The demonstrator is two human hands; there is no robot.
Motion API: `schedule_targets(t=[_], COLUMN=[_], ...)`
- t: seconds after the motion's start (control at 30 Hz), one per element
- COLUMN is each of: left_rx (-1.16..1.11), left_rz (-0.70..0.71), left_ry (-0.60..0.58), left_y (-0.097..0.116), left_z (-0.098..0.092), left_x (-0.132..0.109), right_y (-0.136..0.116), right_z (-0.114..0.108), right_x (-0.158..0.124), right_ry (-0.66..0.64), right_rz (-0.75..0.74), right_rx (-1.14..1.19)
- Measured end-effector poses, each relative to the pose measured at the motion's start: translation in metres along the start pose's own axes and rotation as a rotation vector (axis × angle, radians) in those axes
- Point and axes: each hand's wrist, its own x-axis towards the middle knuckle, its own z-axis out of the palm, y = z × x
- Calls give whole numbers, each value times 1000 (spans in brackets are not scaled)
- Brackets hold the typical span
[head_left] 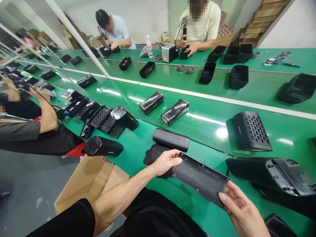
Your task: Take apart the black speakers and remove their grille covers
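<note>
Between my two hands is a black rectangular plastic cover panel [201,177], tilted, its hollow inner side with small clips along the edges facing me. My left hand [166,163] pinches its left end, thumb on top. At the right end, my right hand [238,202] grips with the thumb over the edge and the fingers beneath. Just beyond my left hand lies a black perforated speaker cover [171,139], with a dark cloth [151,154] beside it, partly hidden by my hand. Right of the panel rest large black speaker housings [259,171], one with a clear-wrapped end.
Black housings [103,146] and perforated grilles [116,130] crowd the bench to the left. The green conveyor [202,138] carries several black parts, including a slotted housing [252,131]. A cardboard box [71,184] stands below the bench edge. Co-workers sit opposite and at left.
</note>
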Motion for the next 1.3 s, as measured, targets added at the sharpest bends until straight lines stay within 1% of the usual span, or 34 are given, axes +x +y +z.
schedule_targets(t=[0.13, 0.37, 0.47, 0.57, 0.87, 1.13, 1.3], left_rx=[-55, -54, -73, -62, -51, -105, -122], left_rz=[-61, 13, 38, 34, 26, 28, 48], left_ry=[-17, -15, -23, -10, 56, 53, 43], left_y=[-2, -5, -5, -4, -2, 4, 6], left_z=[-5, -8, -9, -9, -10, -9, -10], left_x=[0, 1, 1, 1, 1, -1, -1], right_y=[5, 7, 9, 11, 14, 11, 8], right_z=[-3, -5, -7, -7, -8, 1, 2], right_x=[5, 5, 4, 5, 9, 2, 3], right_ry=[-25, -63, -18, 19, -54, -64, -114], right_rz=[11, -18, -24, -22, -22, -101, -125], right_rx=[24, 38, 55, 58, 18, 6, -14])
